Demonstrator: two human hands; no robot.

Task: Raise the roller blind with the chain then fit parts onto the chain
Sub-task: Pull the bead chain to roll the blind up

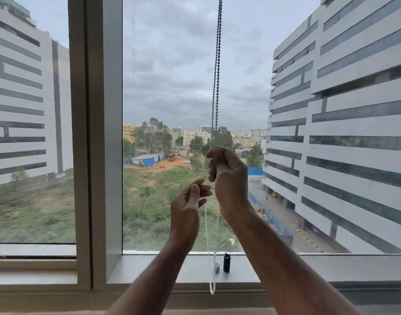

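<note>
A beaded chain [217, 64] hangs as a double strand from the top of the window, dark against the sky and pale lower down, where its loop [212, 289] ends below the sill's front edge. My right hand [226, 178] is closed around the chain at mid height. My left hand [190, 205] is just below and left of it, fingers loosely curled, fingertips touching or nearly touching the chain. On the sill stand a small grey cylindrical part [216, 267] and a black cylindrical part [226, 262], right beside the hanging chain. The roller blind itself is out of view.
The grey window sill [149, 269] runs across in front of me. A wide vertical window frame post [97, 133] stands to the left of the chain. The glass shows buildings and green ground outside.
</note>
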